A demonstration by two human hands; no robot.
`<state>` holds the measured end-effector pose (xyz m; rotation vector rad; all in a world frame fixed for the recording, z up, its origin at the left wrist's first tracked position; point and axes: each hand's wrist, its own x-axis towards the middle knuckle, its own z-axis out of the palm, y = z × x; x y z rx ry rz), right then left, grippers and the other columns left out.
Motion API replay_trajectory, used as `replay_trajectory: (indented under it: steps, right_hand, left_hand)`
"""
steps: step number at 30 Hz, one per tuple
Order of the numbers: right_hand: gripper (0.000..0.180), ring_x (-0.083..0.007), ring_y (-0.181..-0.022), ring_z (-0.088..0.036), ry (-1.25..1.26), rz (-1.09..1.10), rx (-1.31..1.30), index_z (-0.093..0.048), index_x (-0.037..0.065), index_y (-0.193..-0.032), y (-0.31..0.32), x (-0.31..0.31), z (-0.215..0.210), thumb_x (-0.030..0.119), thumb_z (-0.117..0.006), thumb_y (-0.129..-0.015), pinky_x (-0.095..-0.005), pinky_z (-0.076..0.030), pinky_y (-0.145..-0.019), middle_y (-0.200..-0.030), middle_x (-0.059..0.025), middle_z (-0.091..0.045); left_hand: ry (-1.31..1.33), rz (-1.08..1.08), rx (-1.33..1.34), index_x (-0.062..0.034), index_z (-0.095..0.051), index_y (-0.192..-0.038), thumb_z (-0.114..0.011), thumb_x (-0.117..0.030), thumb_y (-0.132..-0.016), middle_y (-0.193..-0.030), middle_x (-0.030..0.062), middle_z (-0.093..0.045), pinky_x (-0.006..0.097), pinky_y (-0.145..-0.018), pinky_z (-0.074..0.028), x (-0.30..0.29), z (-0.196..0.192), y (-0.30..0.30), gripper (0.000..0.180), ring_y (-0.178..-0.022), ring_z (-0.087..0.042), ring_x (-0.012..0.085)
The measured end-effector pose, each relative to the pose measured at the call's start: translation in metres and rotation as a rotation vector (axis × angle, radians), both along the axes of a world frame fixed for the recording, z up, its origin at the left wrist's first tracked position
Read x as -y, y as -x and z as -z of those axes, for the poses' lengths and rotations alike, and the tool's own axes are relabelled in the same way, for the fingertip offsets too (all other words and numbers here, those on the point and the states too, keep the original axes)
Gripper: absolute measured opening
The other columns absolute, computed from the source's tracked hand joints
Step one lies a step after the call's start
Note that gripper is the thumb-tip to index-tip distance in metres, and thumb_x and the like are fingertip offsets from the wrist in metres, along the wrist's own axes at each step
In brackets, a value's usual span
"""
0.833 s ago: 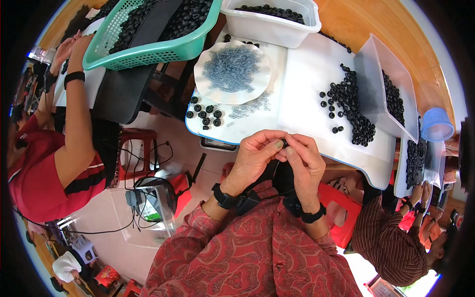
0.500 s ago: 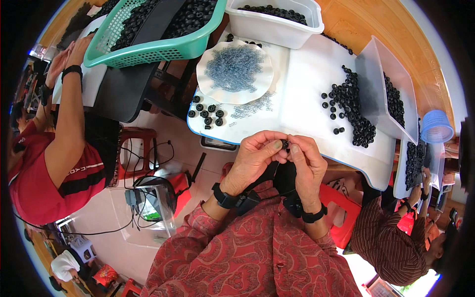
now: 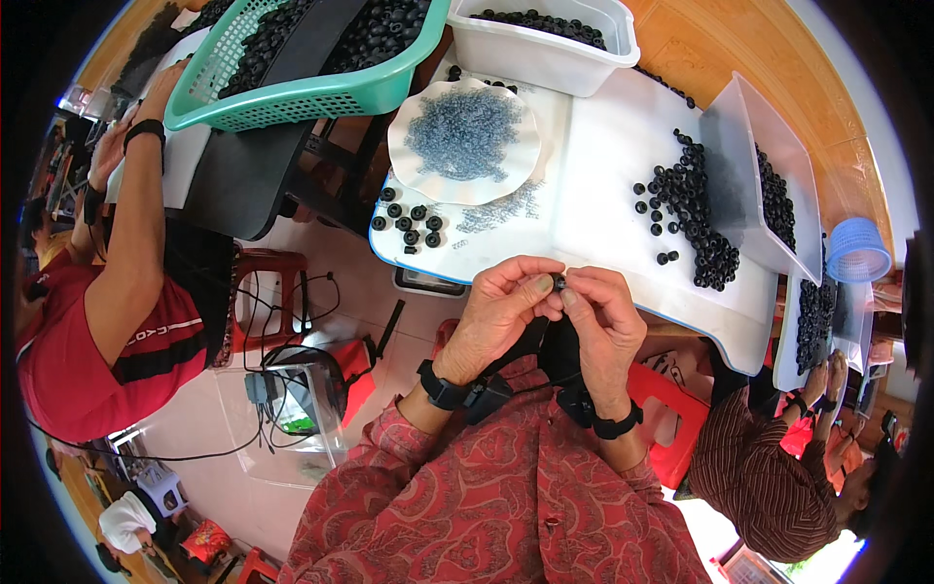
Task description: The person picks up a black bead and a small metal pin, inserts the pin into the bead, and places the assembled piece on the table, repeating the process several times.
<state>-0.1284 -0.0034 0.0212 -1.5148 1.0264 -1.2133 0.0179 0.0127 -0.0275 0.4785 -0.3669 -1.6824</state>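
In front of my chest, above the near edge of the white work board point(image 3: 623, 146), my two hands meet. My left hand point(image 3: 506, 311) pinches a small black round part point(image 3: 557, 281) between thumb and fingers. From the other side, my right hand point(image 3: 605, 321) has its closed fingertips on the same part. Fingers cover much of it. Ahead to the left stands a white scalloped plate point(image 3: 526, 146) with a heap of tiny clear rings point(image 3: 457, 136). Several black round parts point(image 3: 411, 226) lie below the plate, and a larger pile point(image 3: 693, 214) spreads at the right.
A green basket point(image 3: 292, 112) and a white tub point(image 3: 545, 60) hold black parts at the back. At the right stand a clear bin point(image 3: 730, 165) and a blue cup point(image 3: 858, 249). Co-workers sit on both sides, a red sleeve point(image 3: 107, 360) at left. Cables point(image 3: 272, 389) cross the floor.
The black part has turned slightly between my fingertips, and my right thumb and fingers have shifted a little. At the right, a co-worker's hands have come together.
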Motion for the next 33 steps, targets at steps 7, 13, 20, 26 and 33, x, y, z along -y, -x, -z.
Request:
replay_trajectory:
  steps: [7, 13, 20, 26, 33]
  right_hand:
    - [0.016, -0.0115, -0.094, -0.064, 0.002, -0.001, -0.011, -0.069, -0.002, -0.106, -0.002, 0.001, 0.001, -0.007, -0.064, -0.091, -0.0236, -0.052, -0.081, -0.114, -0.0091, -0.062]
    - [0.016, -0.0109, -0.093, -0.062, -0.073, 0.019, -0.005, -0.069, -0.002, -0.108, -0.002, -0.001, 0.001, -0.005, -0.064, -0.093, -0.0233, -0.051, -0.079, -0.11, -0.0084, -0.062]
    - [0.008, -0.0082, -0.081, -0.061, -0.176, -0.043, 0.095, -0.065, -0.002, -0.101, -0.011, 0.003, 0.005, -0.004, -0.064, -0.093, -0.022, -0.05, -0.071, -0.102, -0.0047, -0.061]
    - [0.013, -0.0077, -0.072, -0.059, -0.137, 0.025, -0.1, -0.066, -0.001, -0.103, -0.011, 0.015, 0.026, -0.003, -0.068, -0.09, -0.0218, -0.048, -0.064, -0.097, -0.0038, -0.061]
    - [0.02, -0.0198, -0.069, -0.063, 0.148, 0.115, -0.489, -0.067, 0.001, -0.106, -0.025, 0.019, 0.036, -0.001, -0.07, -0.087, -0.0301, -0.052, -0.063, -0.098, -0.0116, -0.062]
  left_hand:
    - [0.006, -0.007, 0.022, 0.0046, -0.063, -0.121, -0.059, -0.004, -0.099, -0.101, 0.0098, -0.069, 0.028, -0.077, -0.059, 0.0, 0.001, 0.0, 0.024, -0.085, -0.068, 0.0144]
    - [-0.04, -0.007, 0.004, 0.0032, -0.063, -0.121, -0.058, -0.007, -0.101, -0.09, 0.0089, -0.069, 0.028, -0.075, -0.056, -0.002, -0.001, -0.001, 0.024, -0.079, -0.065, 0.0146]
    - [0.026, -0.009, 0.039, 0.0036, -0.063, -0.122, -0.057, -0.007, -0.101, -0.103, 0.0103, -0.069, 0.027, -0.075, -0.057, -0.006, 0.005, -0.014, 0.024, -0.084, -0.066, 0.013]
    - [-0.02, -0.179, 0.0, 0.0027, -0.063, -0.123, -0.057, -0.009, -0.101, -0.104, 0.0128, -0.069, 0.029, -0.075, -0.056, -0.01, 0.009, -0.041, 0.026, -0.082, -0.065, 0.0135]
    - [-0.033, -0.199, 0.019, 0.0029, -0.062, -0.124, -0.057, -0.01, -0.102, -0.104, 0.0134, -0.069, 0.029, -0.074, -0.056, -0.014, 0.01, -0.046, 0.026, -0.081, -0.064, 0.0133]
